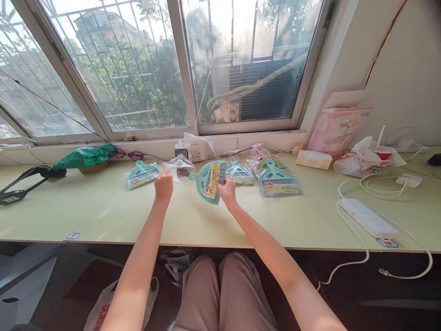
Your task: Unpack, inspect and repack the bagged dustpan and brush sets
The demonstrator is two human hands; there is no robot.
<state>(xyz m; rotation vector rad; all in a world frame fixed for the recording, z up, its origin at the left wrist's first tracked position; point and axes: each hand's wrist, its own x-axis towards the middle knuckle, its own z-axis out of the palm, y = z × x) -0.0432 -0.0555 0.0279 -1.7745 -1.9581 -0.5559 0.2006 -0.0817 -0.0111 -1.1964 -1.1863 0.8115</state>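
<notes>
My right hand grips the edge of a teal dustpan and brush set with a yellow printed label, its handle pointing left. A clear plastic bag hangs from the closed fingers of my left hand, above the table. Just behind the held set lies another wrapped teal set. Several wrapped sets overlap to the right, a teal one at their front. One more wrapped set lies left of my left hand.
A green bag and black headphones lie on the left of the table. At right are a white power strip with loose cables, a pink box and a tissue pack. Windows stand behind.
</notes>
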